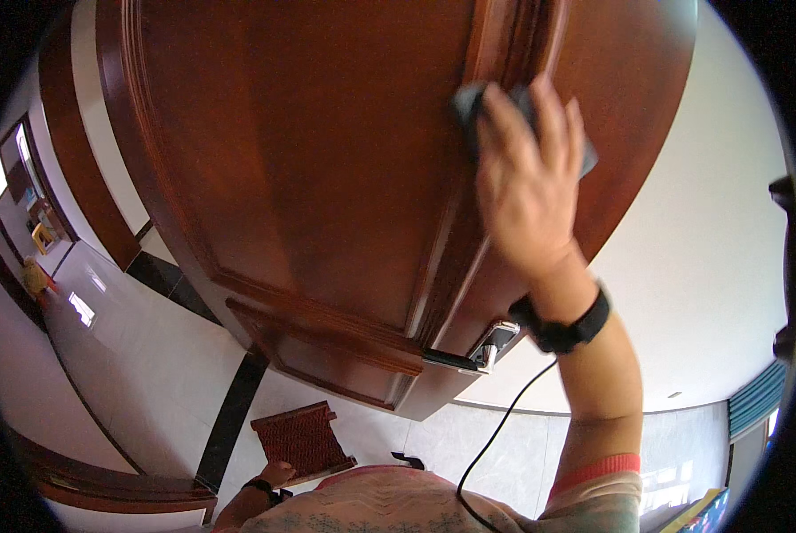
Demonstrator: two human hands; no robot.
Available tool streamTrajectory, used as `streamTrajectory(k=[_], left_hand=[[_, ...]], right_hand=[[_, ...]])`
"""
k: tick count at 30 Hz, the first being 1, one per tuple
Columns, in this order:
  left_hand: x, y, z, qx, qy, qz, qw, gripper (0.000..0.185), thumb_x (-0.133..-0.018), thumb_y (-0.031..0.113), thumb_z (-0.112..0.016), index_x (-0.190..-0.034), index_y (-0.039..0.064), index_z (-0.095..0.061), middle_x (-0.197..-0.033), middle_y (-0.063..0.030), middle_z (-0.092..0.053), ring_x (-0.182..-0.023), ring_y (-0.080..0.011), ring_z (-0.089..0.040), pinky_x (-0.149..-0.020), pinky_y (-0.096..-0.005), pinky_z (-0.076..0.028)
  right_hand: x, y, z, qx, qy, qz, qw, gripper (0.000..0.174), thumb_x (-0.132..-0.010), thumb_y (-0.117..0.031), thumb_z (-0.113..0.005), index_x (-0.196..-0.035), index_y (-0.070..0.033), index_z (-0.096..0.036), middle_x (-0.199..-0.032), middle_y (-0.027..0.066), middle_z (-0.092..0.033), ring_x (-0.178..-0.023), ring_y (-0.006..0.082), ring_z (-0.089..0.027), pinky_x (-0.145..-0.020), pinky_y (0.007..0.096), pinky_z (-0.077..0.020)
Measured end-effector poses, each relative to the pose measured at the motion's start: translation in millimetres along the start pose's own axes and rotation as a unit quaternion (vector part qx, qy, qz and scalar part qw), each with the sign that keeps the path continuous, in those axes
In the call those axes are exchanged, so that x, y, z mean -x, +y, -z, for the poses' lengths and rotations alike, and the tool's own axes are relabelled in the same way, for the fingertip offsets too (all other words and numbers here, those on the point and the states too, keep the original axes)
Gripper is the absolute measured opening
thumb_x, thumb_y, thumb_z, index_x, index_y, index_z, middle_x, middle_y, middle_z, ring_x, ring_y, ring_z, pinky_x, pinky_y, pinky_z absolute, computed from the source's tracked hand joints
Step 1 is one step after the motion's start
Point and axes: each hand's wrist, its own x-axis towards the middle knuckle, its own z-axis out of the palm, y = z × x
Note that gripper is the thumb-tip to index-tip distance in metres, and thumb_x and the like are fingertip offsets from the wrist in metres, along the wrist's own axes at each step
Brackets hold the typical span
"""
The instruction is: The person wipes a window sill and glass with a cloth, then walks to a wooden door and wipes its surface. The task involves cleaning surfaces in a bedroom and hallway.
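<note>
My right hand [528, 193], slightly blurred, presses a dark grey cloth [468, 110] against the raised moulding of a brown wooden door [345, 166]. The cloth shows on both sides of my fingers. A black strap circles that wrist, and a black cable [504, 420] hangs near it. Below the wrist, the door has a silver lever handle [488, 356] with a black grip. My left hand [278, 472] is low in the view, at the near edge of a reddish-brown woven-top stool [301, 440]; whether its fingers grip the stool cannot be told.
A door frame [131, 496] stands at the lower left. Dark strips [235, 416] cross the pale tiled floor. A hallway with a yellow stool [41, 236] lies at the far left. A white wall [691, 266] and teal curtain [758, 400] are on the right.
</note>
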Motion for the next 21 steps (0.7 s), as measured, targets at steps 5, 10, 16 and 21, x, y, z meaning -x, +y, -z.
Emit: streamTrajectory(k=[5,10,16,21], left_hand=[[50,58,9,-0.142,-0.014,0.0,0.99,0.06,-0.094,0.049,-0.051,-0.135,0.005,-0.05,-0.121,-0.0138,-0.062,-0.108,-0.0297,-0.06,-0.095,-0.0423,-0.049],[95,107,10,-0.219,-0.004,-0.046,0.975,0.057,-0.094,0.045,-0.053,-0.133,0.003,-0.052,-0.112,-0.0143,-0.065,-0.098,-0.029,-0.063,-0.088,-0.0425,-0.051],[64,53,-10,-0.125,0.017,-0.073,0.989,0.053,-0.093,0.045,-0.053,-0.125,0.003,-0.059,-0.11,-0.0162,-0.066,-0.097,-0.0289,-0.063,-0.086,-0.0419,-0.049],[24,-12,-25,-0.009,0.046,-0.035,0.998,0.053,-0.092,0.05,-0.052,-0.119,0.005,-0.062,-0.11,-0.0166,-0.065,-0.1,-0.0301,-0.062,-0.087,-0.0422,-0.048]], right_hand=[[92,-50,9,-0.092,-0.163,0.055,0.981,0.036,-0.084,-0.017,-0.059,-0.114,0.002,-0.064,-0.132,0.0112,-0.054,-0.135,0.0318,-0.037,-0.112,0.0553,-0.0257],[149,-70,8,-0.111,-0.248,0.19,0.943,0.042,-0.086,-0.027,-0.052,-0.117,-0.002,-0.064,-0.133,0.0073,-0.054,-0.138,0.026,-0.032,-0.117,0.047,-0.0194],[135,-61,9,-0.121,-0.276,0.28,0.911,0.043,-0.084,-0.029,-0.051,-0.117,-0.004,-0.066,-0.132,0.0072,-0.055,-0.136,0.0284,-0.033,-0.118,0.0473,-0.0172],[38,-26,10,-0.154,-0.136,0.166,0.964,0.035,-0.078,-0.019,-0.063,-0.106,0.001,-0.068,-0.124,0.0129,-0.059,-0.129,0.0343,-0.042,-0.114,0.0519,-0.0269]])
